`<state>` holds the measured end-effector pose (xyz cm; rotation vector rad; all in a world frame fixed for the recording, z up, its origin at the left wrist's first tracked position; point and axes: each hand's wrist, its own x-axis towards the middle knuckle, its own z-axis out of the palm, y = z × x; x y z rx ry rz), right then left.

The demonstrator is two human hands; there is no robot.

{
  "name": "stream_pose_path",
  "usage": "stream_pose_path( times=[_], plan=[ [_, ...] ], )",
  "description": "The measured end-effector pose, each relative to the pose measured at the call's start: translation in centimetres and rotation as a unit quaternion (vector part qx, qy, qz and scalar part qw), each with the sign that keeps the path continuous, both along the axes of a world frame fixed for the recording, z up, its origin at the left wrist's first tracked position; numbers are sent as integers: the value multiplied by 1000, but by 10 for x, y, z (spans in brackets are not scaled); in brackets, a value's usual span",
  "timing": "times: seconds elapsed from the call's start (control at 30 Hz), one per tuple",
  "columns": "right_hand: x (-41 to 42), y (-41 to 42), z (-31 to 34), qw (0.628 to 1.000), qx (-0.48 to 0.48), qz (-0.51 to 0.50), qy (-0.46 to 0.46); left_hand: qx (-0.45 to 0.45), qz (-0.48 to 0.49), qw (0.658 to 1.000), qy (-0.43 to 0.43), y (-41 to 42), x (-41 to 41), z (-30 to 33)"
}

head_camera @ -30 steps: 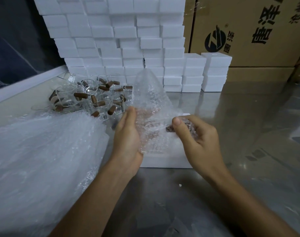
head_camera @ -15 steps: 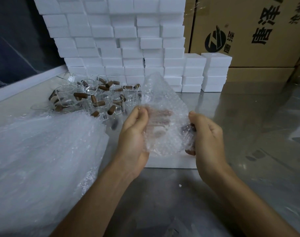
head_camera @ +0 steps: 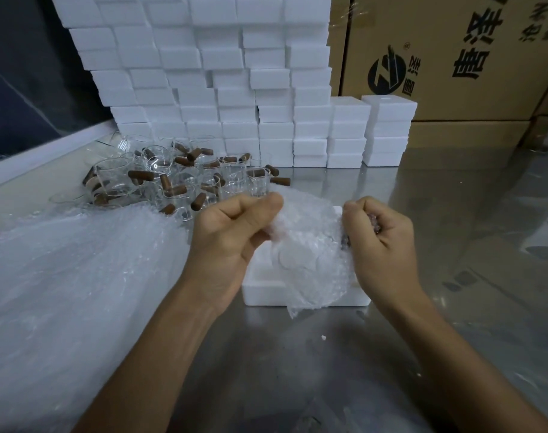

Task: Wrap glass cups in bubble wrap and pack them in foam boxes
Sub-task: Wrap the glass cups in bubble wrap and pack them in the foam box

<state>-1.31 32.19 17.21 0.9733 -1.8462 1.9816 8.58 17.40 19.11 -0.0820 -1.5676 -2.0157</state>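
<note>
A glass cup wrapped in a bubble wrap sheet (head_camera: 310, 245) hangs between my two hands, just above an open white foam box (head_camera: 263, 289) on the steel table. My left hand (head_camera: 232, 239) pinches the sheet's upper left edge with curled fingers. My right hand (head_camera: 378, 242) grips the bundle's right side, where the cup's brown handle shows between the fingers. The cup itself is mostly hidden by the wrap. Several bare glass cups with brown handles (head_camera: 179, 179) lie in a heap at the back left.
A big pile of bubble wrap (head_camera: 72, 276) covers the table's left side. Stacked white foam boxes (head_camera: 210, 73) form a wall at the back, with cardboard cartons (head_camera: 453, 57) to their right. The steel table (head_camera: 297, 370) stretches in front and to the right.
The upright flap of bubble wrap has been folded down over the cup. Both hands have closed tighter around the bundle, which now sits lower over the foam box.
</note>
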Motion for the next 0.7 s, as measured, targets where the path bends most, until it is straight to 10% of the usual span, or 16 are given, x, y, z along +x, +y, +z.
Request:
stream_pose_path(
  times=[0.27, 0.53, 0.7],
  plan=[
    [3, 0, 0, 999, -12, -45, 17, -104, 152, 983, 15, 12, -6, -7],
    [3, 0, -2, 996, -49, -72, 27, -399, 182, 898, 5, 28, 1, -9],
    [1, 0, -4, 993, -75, -94, 16, -619, 250, 744, -17, 38, 2, -12]
  ],
)
